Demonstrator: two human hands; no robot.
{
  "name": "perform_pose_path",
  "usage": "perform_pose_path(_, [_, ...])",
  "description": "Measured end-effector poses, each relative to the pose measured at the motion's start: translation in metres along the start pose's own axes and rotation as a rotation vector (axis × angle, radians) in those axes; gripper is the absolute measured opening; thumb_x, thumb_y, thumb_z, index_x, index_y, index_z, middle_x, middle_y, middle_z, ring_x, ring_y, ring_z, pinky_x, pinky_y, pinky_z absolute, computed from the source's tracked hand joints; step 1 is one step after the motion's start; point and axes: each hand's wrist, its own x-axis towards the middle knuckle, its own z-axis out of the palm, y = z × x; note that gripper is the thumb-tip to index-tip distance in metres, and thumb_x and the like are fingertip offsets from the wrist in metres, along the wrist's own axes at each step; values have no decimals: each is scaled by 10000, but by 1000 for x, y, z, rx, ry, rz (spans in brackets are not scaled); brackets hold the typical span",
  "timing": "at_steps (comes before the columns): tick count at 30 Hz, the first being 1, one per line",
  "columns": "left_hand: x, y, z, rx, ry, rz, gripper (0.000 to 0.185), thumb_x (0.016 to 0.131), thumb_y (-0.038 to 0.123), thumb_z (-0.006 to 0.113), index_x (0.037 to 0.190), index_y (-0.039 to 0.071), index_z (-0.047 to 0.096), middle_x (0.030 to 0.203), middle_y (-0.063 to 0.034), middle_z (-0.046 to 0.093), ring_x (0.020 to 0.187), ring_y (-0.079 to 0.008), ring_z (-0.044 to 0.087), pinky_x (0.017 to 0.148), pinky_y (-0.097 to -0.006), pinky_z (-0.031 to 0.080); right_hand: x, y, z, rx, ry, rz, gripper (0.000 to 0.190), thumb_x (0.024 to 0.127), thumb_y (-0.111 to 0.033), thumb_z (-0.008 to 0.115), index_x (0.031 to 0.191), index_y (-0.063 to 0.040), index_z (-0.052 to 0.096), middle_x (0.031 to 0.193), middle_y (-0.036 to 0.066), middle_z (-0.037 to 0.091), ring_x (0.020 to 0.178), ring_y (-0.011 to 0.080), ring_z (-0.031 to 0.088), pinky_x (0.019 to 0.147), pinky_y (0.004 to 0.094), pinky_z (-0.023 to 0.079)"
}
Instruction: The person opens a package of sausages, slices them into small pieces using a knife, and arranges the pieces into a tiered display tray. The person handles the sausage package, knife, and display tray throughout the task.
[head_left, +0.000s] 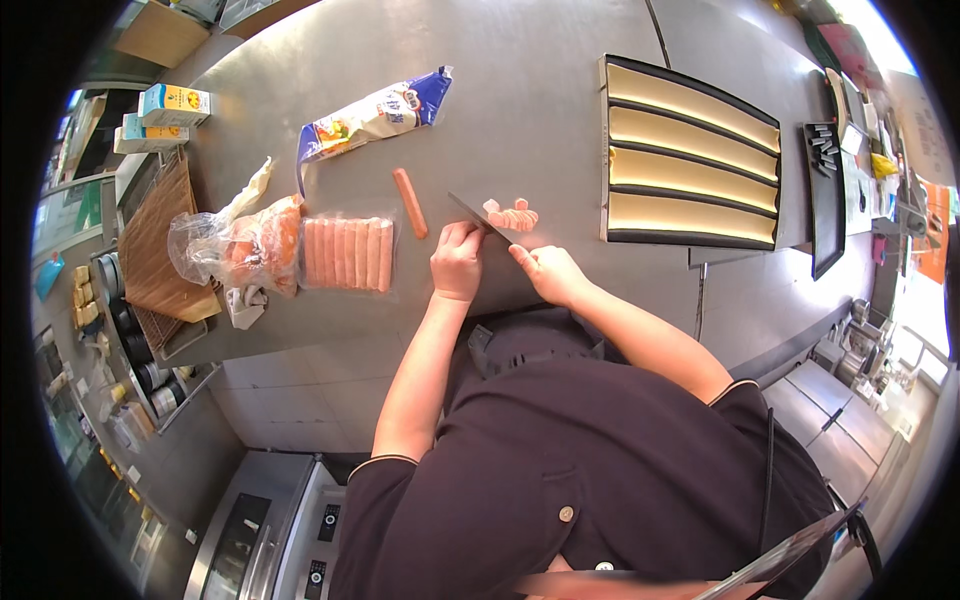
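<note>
My right hand (551, 271) is closed on the handle end of a knife (480, 217), whose dark blade points up and to the left. Close beside the blade is my left hand (456, 259), fingers curled down; what lies under them is hidden. Slices of sausage (514, 217) form a small pile just right of the blade. One whole sausage (409, 202) lies alone to the left of the knife. Farther left, a clear pack of sausages (348, 253) lies flat, touching or nearly touching a plastic bag with orange-pink contents (259, 244).
A blue and white food pouch (375, 120) lies beyond the sausages. At right stands a tray of four pale dough or batter strips (690, 154), with a black tray (827, 199) past it. Cartons (174, 105) and a brown sheet on a rack (161, 240) are at left.
</note>
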Motion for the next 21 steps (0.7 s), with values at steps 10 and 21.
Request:
perform_pose_path(10, [-3,-4,-2,52,20,40,78,907,109,808,983,120,792,1060,-16,728,1038,-244,736,808,-381,631,-47,2,-33,-69,-83,30,834,1150,-674,448,864,51,743,876,286,747,895,472,721,858,551,545])
perform_pose_path(21, [0,-3,-12,14,-26,44,152,932,104,796,1083,104,778,1109,-43,721,1065,-268,721,881,-398,617,-53,15,-38,51,-79,101,820,1138,-674,499,874,64,739,862,270,747,852,445,721,830,531,548])
